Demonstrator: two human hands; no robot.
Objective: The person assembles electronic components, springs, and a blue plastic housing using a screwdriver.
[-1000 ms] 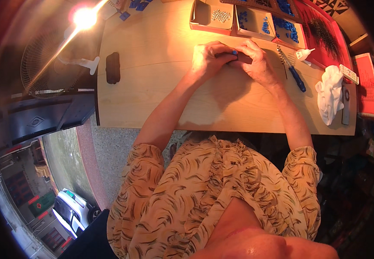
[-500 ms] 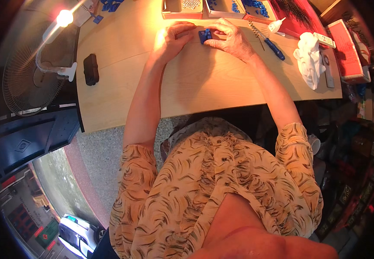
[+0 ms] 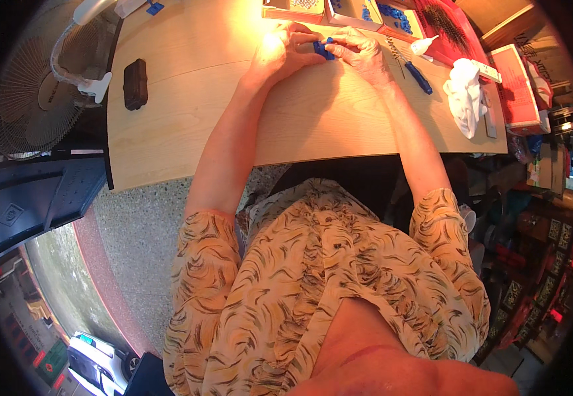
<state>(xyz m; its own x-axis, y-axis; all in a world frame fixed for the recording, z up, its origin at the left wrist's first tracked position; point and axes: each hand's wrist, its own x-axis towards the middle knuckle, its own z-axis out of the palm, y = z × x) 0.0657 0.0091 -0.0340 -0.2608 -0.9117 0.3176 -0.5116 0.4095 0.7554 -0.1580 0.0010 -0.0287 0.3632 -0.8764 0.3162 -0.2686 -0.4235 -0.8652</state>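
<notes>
Just on the near side of the bead box (image 3: 291, 16), the blue piece (image 3: 324, 50) sits right between the two hands, out at the fingertips! The left hand (image 3: 278, 55) grips it from the left; the right hand (image 3: 367, 61) pinches its right side, though the exact contact looks partly hidden. Right of that box, a blue-handled tool (image 3: 419, 78) lies on the desk (image 3: 187, 135).
</notes>
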